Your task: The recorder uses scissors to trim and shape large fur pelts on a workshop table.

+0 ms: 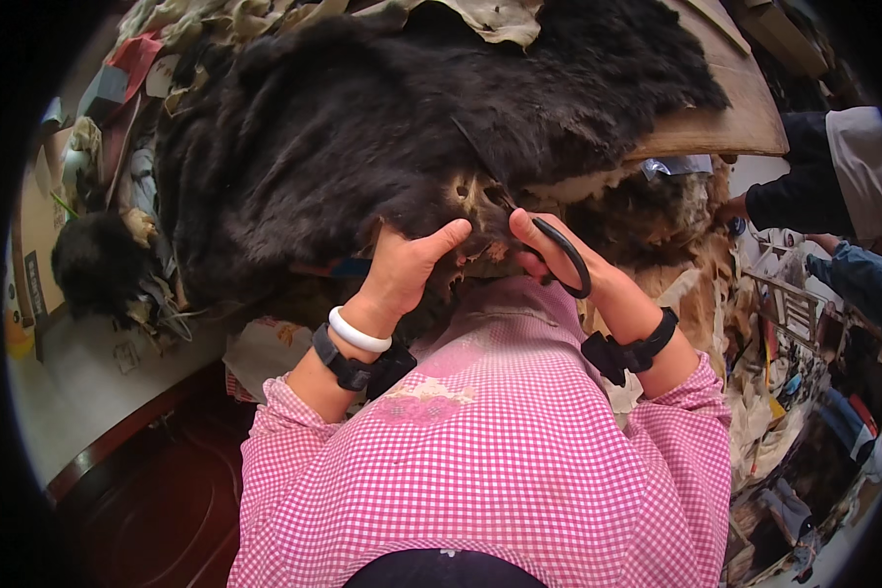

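A large black fur hide (333, 147) drapes over a wooden board and hangs down in front of me. My left hand (402, 260) grips its near edge, thumb on top and the fingers hidden under the hide. In my right hand (559, 255) is a pair of scissors (576, 263); a black handle loop curves round the outside of the hand. The blades reach into the fur beside a pale bare patch (475, 201) that has a small dark hole. Ragged skin shows along the edge between my hands.
The wooden board (725, 113) juts out at the right. Pale hide scraps (500, 18) lie on top at the back. Another black fur piece (98, 265) hangs at the left. Beyond the board, a person's dark sleeve (804, 196) shows, near a small wooden chair (789, 304) and strewn scraps.
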